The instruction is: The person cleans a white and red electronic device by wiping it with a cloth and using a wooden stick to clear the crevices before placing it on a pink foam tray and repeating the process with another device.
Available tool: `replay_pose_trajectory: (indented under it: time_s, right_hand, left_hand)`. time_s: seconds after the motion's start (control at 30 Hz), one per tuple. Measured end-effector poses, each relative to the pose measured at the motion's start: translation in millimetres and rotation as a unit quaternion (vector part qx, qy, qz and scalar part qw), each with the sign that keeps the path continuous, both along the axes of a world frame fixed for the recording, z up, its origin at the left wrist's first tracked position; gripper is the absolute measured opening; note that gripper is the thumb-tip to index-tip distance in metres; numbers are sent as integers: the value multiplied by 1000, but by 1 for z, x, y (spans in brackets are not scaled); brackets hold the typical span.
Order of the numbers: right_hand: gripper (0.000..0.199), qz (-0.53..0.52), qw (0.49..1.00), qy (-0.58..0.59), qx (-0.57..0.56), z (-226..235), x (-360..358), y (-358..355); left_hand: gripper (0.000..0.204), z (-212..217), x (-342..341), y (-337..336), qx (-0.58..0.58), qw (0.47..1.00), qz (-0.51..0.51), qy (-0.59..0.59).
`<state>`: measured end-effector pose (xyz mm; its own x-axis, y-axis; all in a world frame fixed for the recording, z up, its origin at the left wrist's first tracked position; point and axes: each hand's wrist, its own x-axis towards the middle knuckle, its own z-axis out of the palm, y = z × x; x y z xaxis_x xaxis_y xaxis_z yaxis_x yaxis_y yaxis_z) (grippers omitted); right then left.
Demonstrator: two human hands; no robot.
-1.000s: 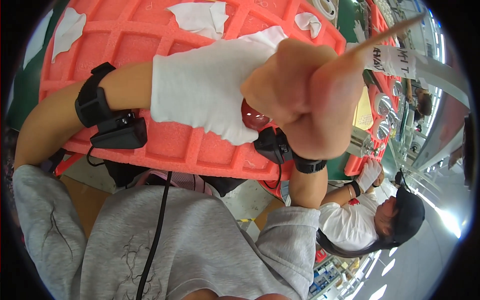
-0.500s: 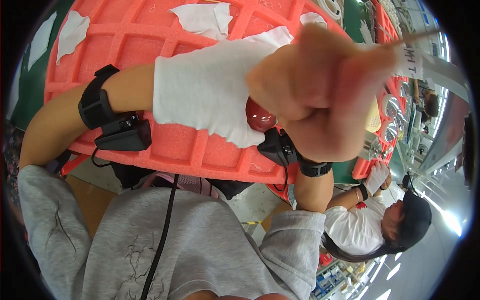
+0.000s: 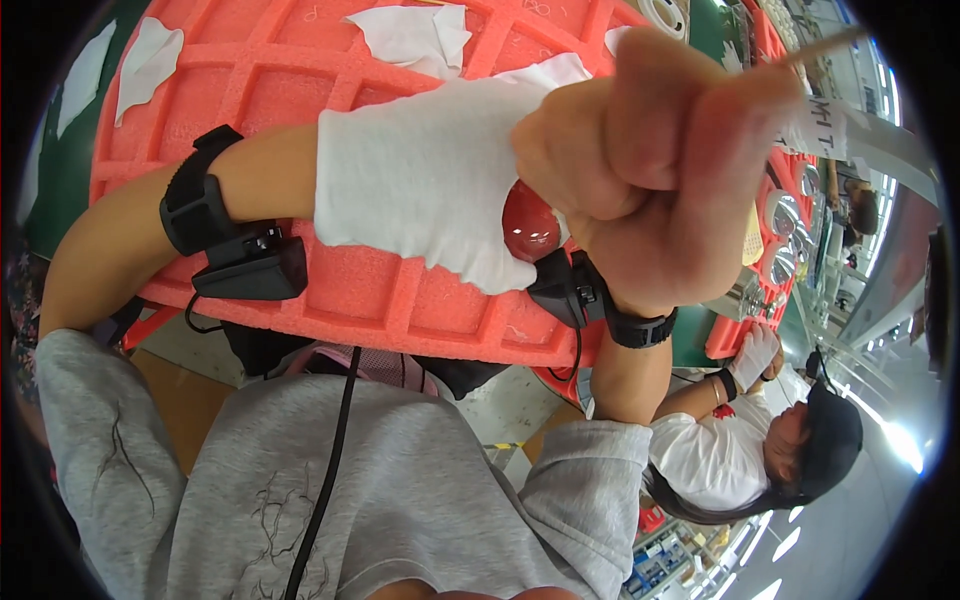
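My left hand (image 3: pixel 430 185), in a white cloth glove, is closed on a glossy red rounded object (image 3: pixel 532 222). The left fingers and the far side of that object are mostly hidden behind my right hand. My bare right hand (image 3: pixel 650 185) is raised close to the camera, its fingers curled tight. Out of its pinch a thin light-brown stick (image 3: pixel 825 47) points up to the right; its other end does not show. Each wrist wears a black strap with a small black device.
Under my arms lies a red foam tray (image 3: pixel 360 310) with square compartments. White cloths (image 3: pixel 415 40) rest on it. To the right, a pale curved arm (image 3: pixel 880 140) carries a written label. Reflective round parts (image 3: pixel 780 240) sit in another red tray. A co-worker (image 3: pixel 740 440) works at right.
Both hands have shifted slightly right. My right hand looks sharper than before, and a little more of the red object shows beneath it.
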<state>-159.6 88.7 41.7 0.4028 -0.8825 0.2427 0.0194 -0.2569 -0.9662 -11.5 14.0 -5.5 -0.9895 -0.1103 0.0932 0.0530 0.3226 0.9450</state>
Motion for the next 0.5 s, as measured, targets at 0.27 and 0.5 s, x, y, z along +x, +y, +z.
replay_pose_trajectory:
  time_s: [0.27,0.5]
  right_hand:
    - [58,19,995,-91,33,-9,-6,-5]
    - [58,-208,953,-200,90,-6,7,6]
  left_hand:
    - [23,0,3,-5,-9,999,-20,24]
    - [30,-15,-2,3,11,996,11,82]
